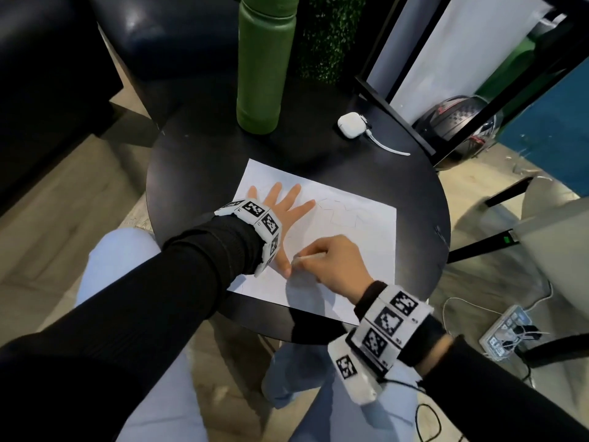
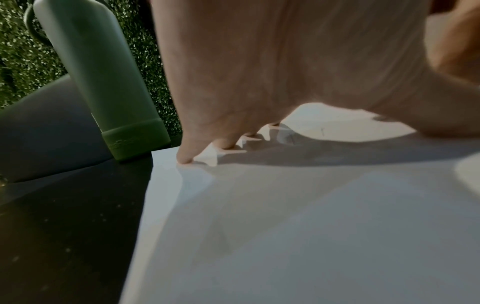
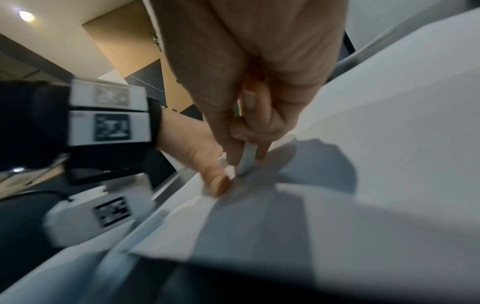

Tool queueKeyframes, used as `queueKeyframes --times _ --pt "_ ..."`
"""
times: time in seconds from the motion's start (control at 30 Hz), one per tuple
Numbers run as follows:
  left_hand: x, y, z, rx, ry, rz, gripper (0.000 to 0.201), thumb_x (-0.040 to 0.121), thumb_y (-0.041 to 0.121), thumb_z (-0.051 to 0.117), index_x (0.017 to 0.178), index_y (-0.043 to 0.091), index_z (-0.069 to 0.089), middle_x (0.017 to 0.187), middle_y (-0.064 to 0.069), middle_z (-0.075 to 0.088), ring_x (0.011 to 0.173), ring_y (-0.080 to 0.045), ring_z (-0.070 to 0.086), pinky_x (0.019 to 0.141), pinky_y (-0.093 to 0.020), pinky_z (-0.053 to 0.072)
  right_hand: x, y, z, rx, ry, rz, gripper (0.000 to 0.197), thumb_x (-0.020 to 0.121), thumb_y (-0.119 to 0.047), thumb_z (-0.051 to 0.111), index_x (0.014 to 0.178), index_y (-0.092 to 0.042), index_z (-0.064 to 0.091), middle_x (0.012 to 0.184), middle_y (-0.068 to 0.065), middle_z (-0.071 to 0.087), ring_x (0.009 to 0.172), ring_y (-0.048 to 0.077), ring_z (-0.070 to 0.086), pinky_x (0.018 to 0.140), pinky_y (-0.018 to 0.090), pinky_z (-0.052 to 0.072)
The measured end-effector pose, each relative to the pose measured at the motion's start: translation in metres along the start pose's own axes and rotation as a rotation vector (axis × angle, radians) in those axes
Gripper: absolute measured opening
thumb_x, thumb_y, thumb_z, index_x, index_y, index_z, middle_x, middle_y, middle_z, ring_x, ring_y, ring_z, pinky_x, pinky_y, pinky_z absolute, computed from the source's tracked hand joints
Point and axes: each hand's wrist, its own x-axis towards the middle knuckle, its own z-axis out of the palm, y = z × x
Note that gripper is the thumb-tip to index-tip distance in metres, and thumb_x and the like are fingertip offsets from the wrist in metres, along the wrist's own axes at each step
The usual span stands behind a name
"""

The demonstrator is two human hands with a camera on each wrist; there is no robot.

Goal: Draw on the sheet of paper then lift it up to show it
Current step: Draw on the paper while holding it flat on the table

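A white sheet of paper (image 1: 350,231) with faint pencil lines lies on the round black table (image 1: 191,173). My left hand (image 1: 283,212) lies flat on the sheet's left part with fingers spread, its thumb pointing toward me. My right hand (image 1: 331,260) grips a white pen (image 1: 307,257), the tip on the paper just beside the left thumb. In the right wrist view the pen (image 3: 248,158) is pinched between thumb and fingers over the paper (image 3: 389,144). The left wrist view shows the left fingertips (image 2: 185,158) pressing on the paper (image 2: 311,226).
A tall green bottle (image 1: 263,62) stands at the table's far side, also in the left wrist view (image 2: 103,78). A white earbud case (image 1: 350,124) with a cable lies at the far right. A helmet (image 1: 455,122) and a power strip (image 1: 506,330) are on the floor.
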Motion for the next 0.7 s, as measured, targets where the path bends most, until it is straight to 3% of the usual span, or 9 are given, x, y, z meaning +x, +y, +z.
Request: queueKeyframes --times 0.17,0.23,0.4,0.47,0.57,0.63,0.7 --pt "-0.001 0.001 -0.004 0.002 -0.026 -0.005 0.142 0.05 0.065 0.08 0.144 0.038 -0.025 0.153 0.001 -0.032 0.143 -0.033 -0.022 0.109 -0.065 -0.001 0.03 -0.011 -0.015 0.056 0.175 0.029 0.01 0.073 -0.009 0.071 0.082 -0.008 0.075 0.064 -0.007 0.061 0.06 -0.001 0.052 0.044 0.003 0.038" --pt "-0.001 0.004 -0.003 -0.006 -0.025 -0.013 0.141 0.051 0.063 0.081 0.143 0.041 -0.024 0.153 0.001 -0.031 0.143 -0.034 -0.022 0.108 -0.066 0.0 0.026 -0.009 -0.011 0.068 0.19 0.027 0.008 0.074 -0.009 0.069 0.081 -0.008 0.074 0.065 -0.005 0.061 0.059 0.002 0.052 0.048 0.009 0.039" --pt "0.0 0.007 -0.004 -0.013 -0.035 -0.036 0.141 0.05 0.06 0.082 0.141 0.046 -0.025 0.153 -0.001 -0.033 0.141 -0.036 -0.024 0.107 -0.068 0.0 0.003 -0.001 -0.001 -0.03 0.011 -0.023 0.007 0.076 -0.014 0.072 0.081 -0.009 0.075 0.066 -0.007 0.061 0.06 0.0 0.053 0.055 0.011 0.04" --pt "-0.001 0.007 -0.006 -0.021 -0.055 -0.028 0.141 0.052 0.059 0.083 0.14 0.045 -0.026 0.152 -0.001 -0.034 0.141 -0.037 -0.024 0.107 -0.068 0.0 0.015 -0.004 -0.014 -0.021 0.062 -0.019 0.006 0.075 -0.013 0.074 0.08 -0.01 0.074 0.064 -0.009 0.06 0.062 0.001 0.054 0.056 0.012 0.041" --pt "-0.004 0.009 -0.008 -0.031 -0.063 -0.03 0.14 0.053 0.058 0.082 0.14 0.045 -0.027 0.152 -0.001 -0.035 0.141 -0.037 -0.024 0.106 -0.069 0.001 0.031 -0.005 -0.025 0.023 0.21 0.017 0.008 0.075 -0.011 0.072 0.082 -0.01 0.074 0.072 -0.003 0.064 0.073 0.011 0.058 0.069 0.022 0.048" --pt "-0.003 0.009 -0.007 -0.027 -0.057 -0.033 0.14 0.053 0.059 0.082 0.14 0.045 -0.027 0.152 -0.002 -0.035 0.141 -0.037 -0.024 0.107 -0.069 0.001 0.024 -0.001 -0.018 0.017 0.189 -0.004 0.009 0.077 -0.011 0.068 0.084 -0.01 0.074 0.076 -0.002 0.064 0.069 0.009 0.058 0.066 0.015 0.049" --pt "-0.003 0.009 -0.006 -0.012 -0.05 -0.035 0.14 0.053 0.061 0.081 0.14 0.045 -0.028 0.151 -0.002 -0.036 0.141 -0.038 -0.024 0.107 -0.069 0.001 0.007 0.006 -0.008 -0.037 0.12 -0.042 0.009 0.079 -0.012 0.068 0.084 -0.01 0.075 0.072 -0.005 0.063 0.063 0.001 0.054 0.052 0.001 0.041"
